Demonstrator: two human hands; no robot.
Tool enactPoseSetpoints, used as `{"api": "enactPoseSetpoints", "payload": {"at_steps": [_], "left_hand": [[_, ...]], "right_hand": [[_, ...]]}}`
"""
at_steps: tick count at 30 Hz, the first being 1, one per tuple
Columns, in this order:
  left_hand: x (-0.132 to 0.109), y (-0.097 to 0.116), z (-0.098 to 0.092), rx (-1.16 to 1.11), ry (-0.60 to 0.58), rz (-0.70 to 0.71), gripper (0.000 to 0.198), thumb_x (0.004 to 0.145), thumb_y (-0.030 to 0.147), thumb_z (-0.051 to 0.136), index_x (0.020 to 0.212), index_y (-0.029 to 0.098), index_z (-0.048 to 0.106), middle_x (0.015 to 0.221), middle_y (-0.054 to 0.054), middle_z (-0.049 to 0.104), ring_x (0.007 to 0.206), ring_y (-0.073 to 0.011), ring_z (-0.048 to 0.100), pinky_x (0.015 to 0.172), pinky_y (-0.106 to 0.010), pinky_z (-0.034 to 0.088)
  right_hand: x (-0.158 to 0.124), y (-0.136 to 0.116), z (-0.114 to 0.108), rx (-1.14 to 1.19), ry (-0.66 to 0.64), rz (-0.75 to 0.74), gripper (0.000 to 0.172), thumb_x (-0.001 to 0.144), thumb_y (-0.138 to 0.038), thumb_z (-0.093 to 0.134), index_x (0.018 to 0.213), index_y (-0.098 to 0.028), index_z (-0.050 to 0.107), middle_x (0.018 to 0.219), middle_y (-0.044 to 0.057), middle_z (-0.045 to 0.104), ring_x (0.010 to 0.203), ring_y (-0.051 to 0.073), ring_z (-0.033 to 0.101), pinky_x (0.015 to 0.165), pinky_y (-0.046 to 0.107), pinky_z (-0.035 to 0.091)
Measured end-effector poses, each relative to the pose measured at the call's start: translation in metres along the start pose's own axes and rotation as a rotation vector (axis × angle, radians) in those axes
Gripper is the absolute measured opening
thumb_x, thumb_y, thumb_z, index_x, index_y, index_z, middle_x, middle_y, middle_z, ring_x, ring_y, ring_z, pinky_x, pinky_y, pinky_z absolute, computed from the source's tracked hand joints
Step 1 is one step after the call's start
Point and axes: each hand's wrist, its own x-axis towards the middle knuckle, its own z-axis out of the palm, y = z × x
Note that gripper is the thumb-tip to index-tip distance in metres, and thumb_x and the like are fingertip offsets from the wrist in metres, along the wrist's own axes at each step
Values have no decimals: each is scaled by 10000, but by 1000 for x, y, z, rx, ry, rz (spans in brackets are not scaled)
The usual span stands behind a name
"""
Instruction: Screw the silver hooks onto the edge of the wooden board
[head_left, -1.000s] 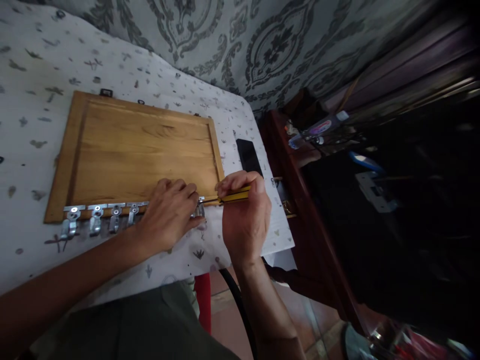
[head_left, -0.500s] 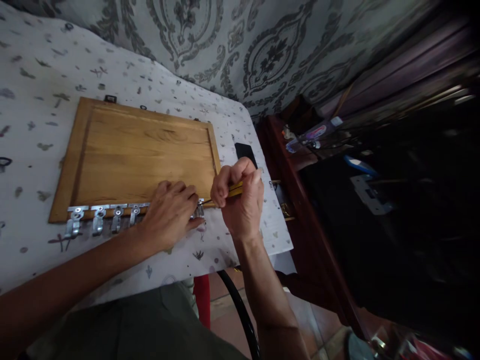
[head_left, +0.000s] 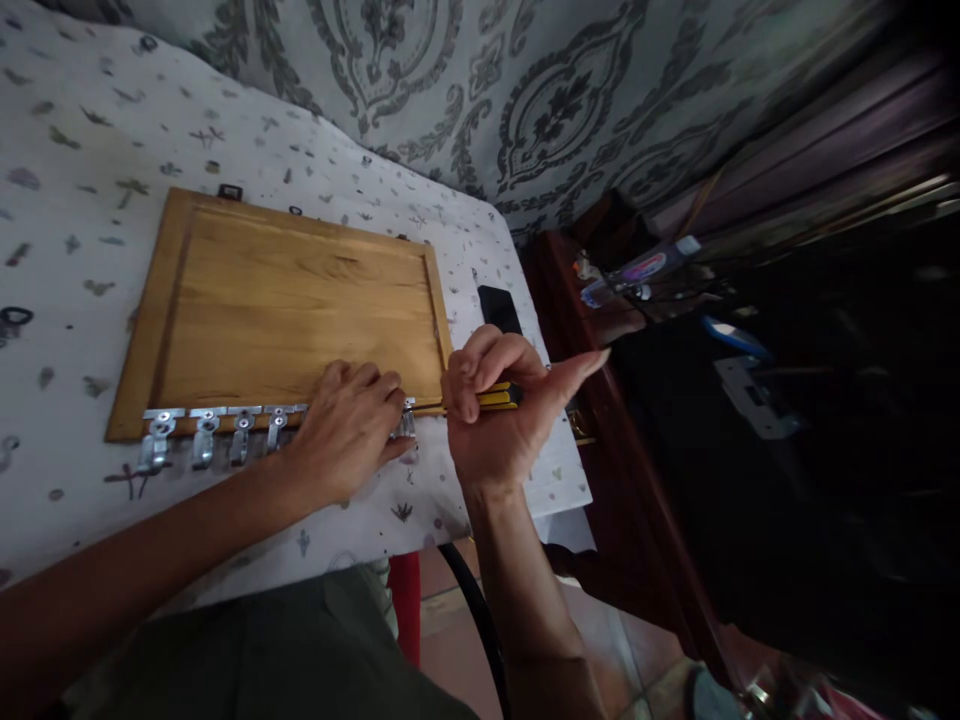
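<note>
A framed wooden panel [head_left: 300,300] lies flat on the table. Along its near edge runs a row of silvery metal brackets [head_left: 241,430], with screws showing in several of them. My left hand [head_left: 349,425] rests over this edge, its fingers bent and thumb tucked below, gripping the rightmost metal bracket [head_left: 406,425]; it hides the middle of the row. My right hand [head_left: 499,420] has its fingers curled round the yellow and black handle of a screwdriver [head_left: 499,397], thumb stretched away to the right. The screwdriver's shaft points left at the rightmost bracket; its tip contact is hard to see.
A patterned white cloth [head_left: 67,250] covers the table. A black phone [head_left: 499,308] lies beyond my right hand. To the right stands dark red wooden furniture [head_left: 637,480] bearing a plastic bottle [head_left: 637,272], a metal plate [head_left: 754,398] and a blue-white object [head_left: 735,337].
My right thumb has lifted off the screwdriver and swung out to the right, exposing more of the handle. The left hand stays on the bracket. The view has shifted slightly.
</note>
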Motion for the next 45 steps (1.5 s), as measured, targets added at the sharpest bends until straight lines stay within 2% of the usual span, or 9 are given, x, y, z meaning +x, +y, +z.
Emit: {"api": "enactPoseSetpoints", "payload": {"at_steps": [7,13,19,22,29,34,37,41,45], "left_hand": [[0,1,-1,-6,19,6,284,897,434,748,940,155,717,998,-95,710,1005,-314,633,851,-472,422],[-2,-1,1,8,42,17,261,915,438,718,973,183,709,1035,-95,713,1024,-308,619,866,-459,405],[0,0,-2,-1,-22,6,300,905,443,730,990,156,708,1048,-109,706,1051,-328,611,881,-477,399],[1,0,-3,-6,-42,-6,288,904,427,732,1000,157,710,1067,-113,708,1057,-334,610,886,-483,397],[0,0,-2,-5,-21,-2,287,917,449,716,996,174,699,1065,-108,708,1049,-324,615,883,-476,406],[-1,0,-2,-42,-9,-1,279,905,410,736,1014,155,704,1092,-121,707,1075,-337,616,903,-490,412],[-1,0,-1,-62,-3,-7,256,904,391,734,993,152,709,1085,-120,706,1071,-340,616,900,-495,410],[-1,-1,1,-31,21,15,255,912,418,717,965,170,701,1044,-102,704,1023,-319,611,874,-478,407],[-1,-1,0,-8,-1,14,300,896,452,738,985,169,695,1053,-100,702,1036,-313,607,881,-464,398]], "right_hand": [[-3,9,-5,-60,36,-122,519,814,-682,719,724,-250,445,711,-77,503,391,38,316,362,208,315],[-13,8,-2,-339,183,-254,466,1025,-566,467,706,-254,601,798,12,580,814,164,610,806,356,535],[-16,0,5,-296,166,-108,455,1050,-547,360,808,-272,630,767,-4,528,627,138,491,608,304,467],[-15,5,4,-214,143,-107,334,967,-605,525,948,-287,626,810,-9,540,638,134,497,571,282,460],[-15,17,-10,-239,153,-139,363,797,-459,801,856,-264,500,986,-9,619,743,126,603,807,358,551],[-19,9,-23,-384,168,-267,158,845,-413,781,868,-275,708,1030,18,648,1008,192,642,972,430,537],[-23,0,-30,-518,116,-267,137,911,-409,718,985,-322,793,1010,31,668,1027,211,639,897,416,569],[-31,-10,-34,-528,74,-139,233,985,-411,625,1167,-354,760,1026,37,713,847,180,669,554,285,530],[-37,-9,-32,-443,79,-78,250,1004,-408,600,1192,-306,730,1049,49,741,900,185,720,579,280,586]]}}
